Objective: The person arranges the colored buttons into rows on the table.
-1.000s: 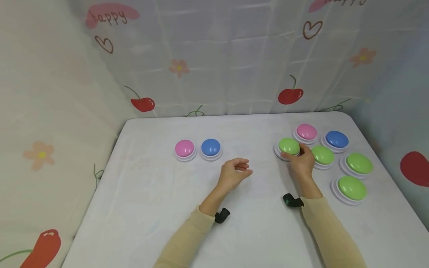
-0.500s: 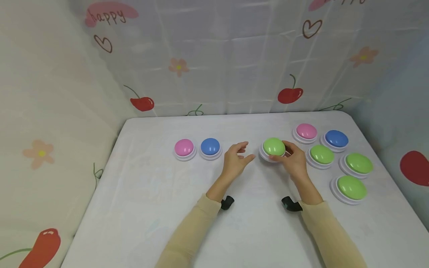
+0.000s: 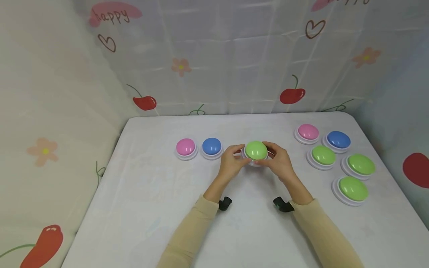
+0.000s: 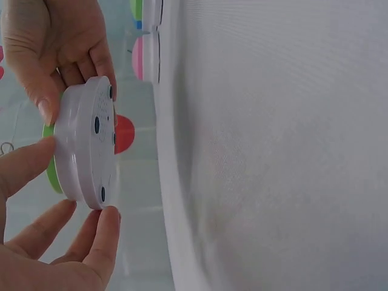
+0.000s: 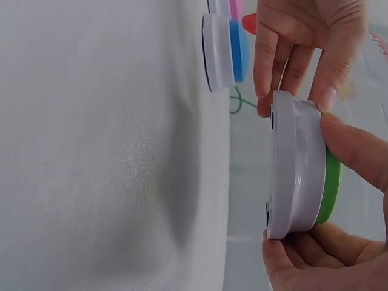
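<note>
A green push button (image 3: 256,150) with a domed top and round white base is held between my two hands, raised over the white table. My left hand (image 3: 232,162) grips its left side, thumb at the front and fingertips at the base. On the opposite side my right hand (image 3: 276,162) pinches it, thumb near the green dome. Seen from the left wrist, the button's white base (image 4: 79,142) shows its underside with small dark feet. In the right wrist view, the green dome (image 5: 330,188) faces away from the table.
A pink button (image 3: 186,147) and a blue button (image 3: 211,147) stand left of my hands. To the right sit another pink button (image 3: 308,132), another blue button (image 3: 338,140) and three green ones, the nearest a green button (image 3: 353,189). A patterned curtain (image 3: 228,74) hangs behind the table.
My right hand has carried the green button leftward from the group at the right, lifting it off the table. My left hand, empty before, has come up and taken hold of its left side.
</note>
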Available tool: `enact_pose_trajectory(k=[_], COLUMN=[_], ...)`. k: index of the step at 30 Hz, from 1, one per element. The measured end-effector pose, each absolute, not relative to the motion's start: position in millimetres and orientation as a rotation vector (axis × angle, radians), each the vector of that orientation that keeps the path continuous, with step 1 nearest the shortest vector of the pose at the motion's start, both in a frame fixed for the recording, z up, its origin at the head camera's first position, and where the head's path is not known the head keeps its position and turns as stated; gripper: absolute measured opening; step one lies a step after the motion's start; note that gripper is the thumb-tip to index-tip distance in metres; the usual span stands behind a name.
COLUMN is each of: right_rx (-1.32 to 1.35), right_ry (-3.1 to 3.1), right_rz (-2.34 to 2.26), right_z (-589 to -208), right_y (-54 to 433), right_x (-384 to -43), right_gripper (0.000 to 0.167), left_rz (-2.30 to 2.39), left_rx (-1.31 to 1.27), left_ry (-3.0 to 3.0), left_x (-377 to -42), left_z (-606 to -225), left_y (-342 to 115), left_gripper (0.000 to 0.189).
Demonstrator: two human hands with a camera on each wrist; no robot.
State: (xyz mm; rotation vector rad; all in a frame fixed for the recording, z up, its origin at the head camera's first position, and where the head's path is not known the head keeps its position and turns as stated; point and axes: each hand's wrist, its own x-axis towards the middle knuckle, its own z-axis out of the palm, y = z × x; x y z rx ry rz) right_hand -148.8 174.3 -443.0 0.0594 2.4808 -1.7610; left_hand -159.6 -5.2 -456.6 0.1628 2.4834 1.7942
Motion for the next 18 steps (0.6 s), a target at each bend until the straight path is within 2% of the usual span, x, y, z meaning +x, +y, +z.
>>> enact_pose_trajectory(k=[18], right_rx=[-0.114], right_ry=[2.405], right_rz=[-1.584], right_z=[-460.2], right_y=[144.7], right_x=[-204.9], right_gripper=[0.075], left_rz=[1.839], left_rx=[-0.186], left_ry=[2.682], left_x=[-167.6], left_z=[-471.6], left_y=[-10.4], left_gripper=[0.046])
